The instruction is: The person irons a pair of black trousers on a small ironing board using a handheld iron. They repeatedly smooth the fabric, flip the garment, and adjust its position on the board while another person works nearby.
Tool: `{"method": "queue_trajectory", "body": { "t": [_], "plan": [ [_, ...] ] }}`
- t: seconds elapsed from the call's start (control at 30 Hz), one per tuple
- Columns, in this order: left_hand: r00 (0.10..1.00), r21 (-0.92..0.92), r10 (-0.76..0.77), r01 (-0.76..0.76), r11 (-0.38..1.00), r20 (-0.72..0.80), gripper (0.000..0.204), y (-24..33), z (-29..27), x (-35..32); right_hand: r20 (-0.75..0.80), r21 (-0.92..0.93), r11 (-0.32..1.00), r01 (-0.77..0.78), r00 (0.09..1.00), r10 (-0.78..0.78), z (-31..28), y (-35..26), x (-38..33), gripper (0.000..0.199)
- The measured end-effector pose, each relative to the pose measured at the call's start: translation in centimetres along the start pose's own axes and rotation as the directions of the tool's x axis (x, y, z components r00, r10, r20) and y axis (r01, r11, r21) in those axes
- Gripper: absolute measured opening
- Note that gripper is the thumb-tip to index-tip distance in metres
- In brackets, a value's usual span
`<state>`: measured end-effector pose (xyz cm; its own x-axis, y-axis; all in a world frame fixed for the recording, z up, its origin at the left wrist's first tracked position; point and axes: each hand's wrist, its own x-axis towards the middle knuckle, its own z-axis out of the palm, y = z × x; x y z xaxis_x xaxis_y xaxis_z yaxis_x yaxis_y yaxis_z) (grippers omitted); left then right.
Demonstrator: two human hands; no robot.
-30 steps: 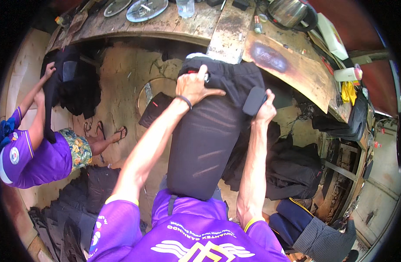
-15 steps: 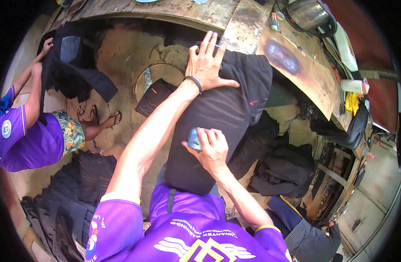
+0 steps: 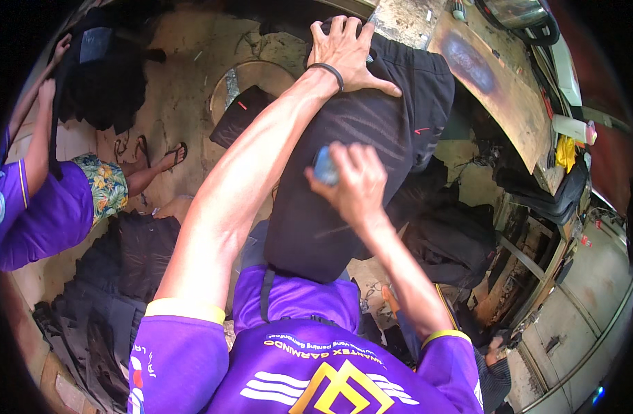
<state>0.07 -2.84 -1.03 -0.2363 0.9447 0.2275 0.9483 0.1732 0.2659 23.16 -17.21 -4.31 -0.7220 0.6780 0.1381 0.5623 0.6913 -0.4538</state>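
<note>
Black trousers (image 3: 330, 207), with a gathered waistband at the far end and a small red tag, stretch away from my lap. Faint pale streaks run across the cloth. My left hand (image 3: 344, 58) lies spread on the far part near the waistband, pressing the fabric; a small pale thing shows by its fingers, too little to make out. Closed around a small blue block (image 3: 325, 166), my right hand (image 3: 360, 181) is over the middle of the trousers. That hand is smeared by motion, and its fingers partly hide the block.
At the left a person in a purple shirt (image 3: 51, 217) handles a dark garment (image 3: 99, 86). Piles of black garments (image 3: 99, 297) lie at lower left and on the right (image 3: 451, 241). A wooden table (image 3: 516, 117) with a scorched patch, a kettle (image 3: 520, 17) and a bottle (image 3: 573, 129) stands at right.
My right hand has moved a little farther up the trousers with the blue block. My left hand stays spread near the waistband. The view has shifted, and the other person's garment now hangs closer together.
</note>
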Motion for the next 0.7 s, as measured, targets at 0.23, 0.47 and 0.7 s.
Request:
{"method": "queue_trajectory", "body": {
  "t": [0.23, 0.47, 0.7],
  "plan": [
    [0.999, -0.033, -0.006, 0.004, 0.999, -0.053, 0.137, -0.2, -0.1, -0.4, 0.111, 0.175, 0.968, 0.177, 0.974, -0.198, -6.9, -12.1, -3.4, 0.049],
    [0.999, -0.034, -0.038, 0.038, 0.999, 0.010, 0.135, 0.0, 0.3, -0.2, -0.127, -0.045, 0.998, -0.045, 0.991, 0.039, -5.0, -2.9, 4.7, 0.049],
    [0.992, -0.109, -0.122, 0.120, 0.987, -0.011, 0.139, 0.0, 0.1, -0.7, 0.029, 0.193, 0.961, 0.199, 0.978, -0.209, -5.7, -9.7, -6.7, 0.044]
  ]
}}
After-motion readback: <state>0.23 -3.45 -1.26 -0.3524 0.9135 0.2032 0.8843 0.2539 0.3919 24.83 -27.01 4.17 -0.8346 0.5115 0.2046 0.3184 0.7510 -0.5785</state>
